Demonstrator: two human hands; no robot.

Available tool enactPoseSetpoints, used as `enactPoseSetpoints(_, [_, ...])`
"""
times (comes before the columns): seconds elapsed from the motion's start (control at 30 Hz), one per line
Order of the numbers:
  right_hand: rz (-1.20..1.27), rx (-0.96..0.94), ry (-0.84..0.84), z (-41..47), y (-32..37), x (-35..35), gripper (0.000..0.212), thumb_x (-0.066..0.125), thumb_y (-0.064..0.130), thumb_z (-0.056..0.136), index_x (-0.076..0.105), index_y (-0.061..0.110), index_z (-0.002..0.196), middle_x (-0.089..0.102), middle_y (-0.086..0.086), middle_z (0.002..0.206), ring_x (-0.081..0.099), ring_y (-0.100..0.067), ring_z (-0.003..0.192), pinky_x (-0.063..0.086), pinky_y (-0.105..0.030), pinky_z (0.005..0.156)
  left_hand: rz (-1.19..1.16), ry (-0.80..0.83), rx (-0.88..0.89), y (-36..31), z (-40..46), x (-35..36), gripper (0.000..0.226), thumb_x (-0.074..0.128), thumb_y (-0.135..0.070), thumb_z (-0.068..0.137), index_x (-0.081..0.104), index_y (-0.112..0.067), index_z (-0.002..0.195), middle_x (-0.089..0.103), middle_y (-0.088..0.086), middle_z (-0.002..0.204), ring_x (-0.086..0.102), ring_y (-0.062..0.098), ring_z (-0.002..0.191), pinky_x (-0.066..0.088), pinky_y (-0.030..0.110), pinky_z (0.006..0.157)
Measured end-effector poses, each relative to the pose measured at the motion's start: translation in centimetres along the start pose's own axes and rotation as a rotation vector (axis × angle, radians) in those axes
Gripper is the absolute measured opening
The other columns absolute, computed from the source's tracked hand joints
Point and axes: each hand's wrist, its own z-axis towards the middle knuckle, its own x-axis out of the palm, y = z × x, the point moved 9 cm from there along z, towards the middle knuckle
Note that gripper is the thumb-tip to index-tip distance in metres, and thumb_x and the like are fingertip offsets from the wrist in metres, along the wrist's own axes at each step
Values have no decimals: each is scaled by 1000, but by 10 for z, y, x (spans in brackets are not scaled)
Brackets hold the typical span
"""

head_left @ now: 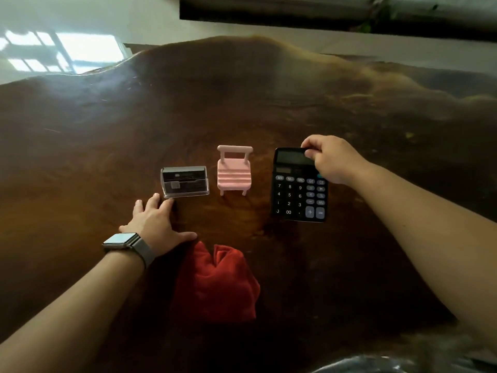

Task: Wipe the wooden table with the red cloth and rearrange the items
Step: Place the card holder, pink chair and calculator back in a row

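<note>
A crumpled red cloth lies on the dark wooden table near the front edge. Beyond it stand three items in a row: a clear card holder with dark cards, a small pink toy chair, and a black calculator. My right hand grips the calculator at its top right corner, over the display. My left hand, a watch on its wrist, rests flat on the table with fingers spread, fingertips just short of the card holder's front left corner, thumb near the cloth.
The table has a wavy far edge, with a pale floor and window glare behind it. A dark ledge runs across the top right. Bare wood stretches beyond the three items.
</note>
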Motion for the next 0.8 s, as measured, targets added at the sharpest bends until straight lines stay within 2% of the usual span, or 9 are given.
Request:
enactPoseSetpoints(0.2, [-13, 38, 1, 25, -21, 17, 15, 51, 23, 105, 64, 29, 107, 65, -1, 106, 58, -24, 100, 46, -40, 80, -15, -37, 16, 3, 4, 2, 118, 69, -82, 54, 25, -32, 151, 13, 5, 164, 6, 37, 149, 26, 63, 112])
enactPoseSetpoints(0.47, [-14, 76, 16, 49, -27, 40, 16, 50, 22, 105, 64, 27, 110, 63, -2, 109, 57, -24, 103, 44, -39, 79, -44, -67, 12, 5, 4, 2, 118, 71, -80, 51, 27, -33, 150, 16, 4, 163, 8, 37, 148, 28, 66, 110])
enactPoseSetpoints(0.63, [-44, 70, 25, 54, -28, 44, 16, 52, 22, 105, 66, 23, 111, 66, -4, 110, 59, -26, 105, 49, -46, 90, -64, -57, 2, 4, 1, 1, 118, 72, -79, 51, 28, -32, 150, 16, 3, 163, 7, 35, 148, 26, 66, 111])
enactPoseSetpoints(0.8, [-34, 80, 12, 51, -31, 48, 18, 53, 24, 104, 66, 24, 117, 68, -2, 117, 59, -25, 106, 49, -44, 93, -96, -79, 27, 3, -8, -3, 99, 70, -75, 62, 37, -32, 145, 22, -1, 161, 9, 32, 149, 29, 67, 109])
